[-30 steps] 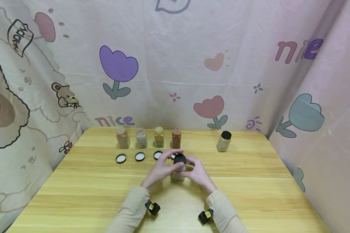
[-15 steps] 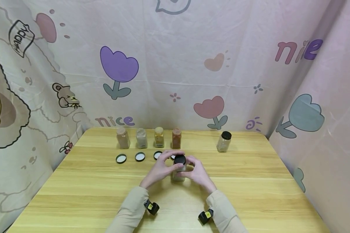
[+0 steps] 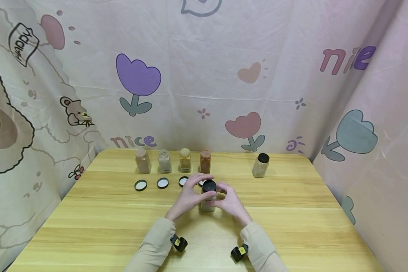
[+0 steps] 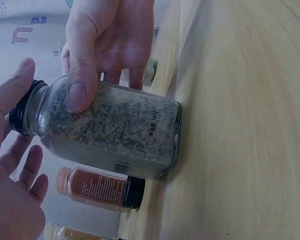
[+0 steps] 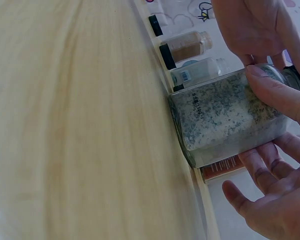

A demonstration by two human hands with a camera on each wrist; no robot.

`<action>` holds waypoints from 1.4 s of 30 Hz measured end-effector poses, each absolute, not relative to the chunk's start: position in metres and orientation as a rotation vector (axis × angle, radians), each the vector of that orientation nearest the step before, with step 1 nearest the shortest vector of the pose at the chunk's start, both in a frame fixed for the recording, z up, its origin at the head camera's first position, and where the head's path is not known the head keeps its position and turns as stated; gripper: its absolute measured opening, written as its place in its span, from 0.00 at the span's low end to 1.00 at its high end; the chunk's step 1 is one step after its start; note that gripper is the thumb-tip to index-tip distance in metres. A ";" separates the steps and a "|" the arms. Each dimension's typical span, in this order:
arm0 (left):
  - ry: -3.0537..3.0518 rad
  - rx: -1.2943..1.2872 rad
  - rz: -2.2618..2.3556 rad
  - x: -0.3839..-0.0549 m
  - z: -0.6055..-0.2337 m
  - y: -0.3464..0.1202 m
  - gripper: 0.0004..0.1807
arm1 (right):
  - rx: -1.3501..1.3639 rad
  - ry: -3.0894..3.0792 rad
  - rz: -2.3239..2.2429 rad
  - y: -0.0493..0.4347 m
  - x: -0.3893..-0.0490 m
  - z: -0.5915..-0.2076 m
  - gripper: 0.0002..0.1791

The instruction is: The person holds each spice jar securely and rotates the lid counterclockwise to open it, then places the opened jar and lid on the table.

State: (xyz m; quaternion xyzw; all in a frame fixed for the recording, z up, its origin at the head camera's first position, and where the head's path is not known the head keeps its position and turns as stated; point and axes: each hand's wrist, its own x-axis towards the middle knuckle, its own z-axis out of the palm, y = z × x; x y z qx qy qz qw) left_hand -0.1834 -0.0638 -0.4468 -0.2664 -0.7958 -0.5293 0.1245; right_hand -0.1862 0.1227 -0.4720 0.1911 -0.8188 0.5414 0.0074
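Observation:
A clear glass jar (image 4: pixel 110 125) of grey-green speckled seasoning stands on the table in front of the person. Its black lid (image 3: pixel 209 185) sits on the jar's mouth. The left hand (image 3: pixel 189 195) grips the lid between thumb and fingers from the left. Lower down, the right hand (image 3: pixel 229 200) holds the jar's body, its thumb (image 4: pixel 77 90) across the glass. In the right wrist view the same jar body shows a small printed label, and the left hand (image 5: pixel 255 25) reaches over to the lid, which is mostly hidden there.
Behind stand several lidless jars: a pale brown one (image 3: pixel 143 162), a whitish one (image 3: pixel 164 162), a yellow one (image 3: pixel 185 161) and a red one (image 3: pixel 205 162). Loose black lids (image 3: pixel 141 185) lie before them, one partly behind the left hand. A black-lidded jar (image 3: pixel 261 165) stands at the right.
Both hands stay at the jar in nearly the same pose. The left hand and wrist shift only very slightly; the other jars and lids stay put.

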 end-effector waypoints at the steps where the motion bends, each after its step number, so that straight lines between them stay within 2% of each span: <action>1: -2.317 -0.772 -1.547 -0.183 -0.447 -0.064 0.28 | 0.599 -2.559 1.694 0.123 -0.186 -0.472 0.25; 7: -2.292 -0.746 -1.593 -0.183 -0.449 -0.063 0.28 | 0.578 -2.564 1.706 0.123 -0.185 -0.472 0.27; 15: -2.178 -0.776 -1.586 -0.184 -0.453 -0.062 0.24 | 0.585 -2.566 1.702 0.123 -0.185 -0.471 0.23; 23: -2.125 -0.781 -1.618 -0.185 -0.454 -0.065 0.23 | 0.615 -2.555 1.699 0.122 -0.184 -0.470 0.26; 30: -2.057 -0.828 -1.667 -0.184 -0.451 -0.068 0.23 | 0.577 -2.587 1.740 0.119 -0.172 -0.445 0.27; 35: -2.096 -0.814 -1.700 -0.184 -0.450 -0.071 0.23 | 0.541 -2.589 1.734 0.120 -0.183 -0.469 0.30; 42: -2.133 -0.854 -1.717 -0.187 -0.451 -0.075 0.23 | 0.569 -2.578 1.744 0.123 -0.185 -0.470 0.32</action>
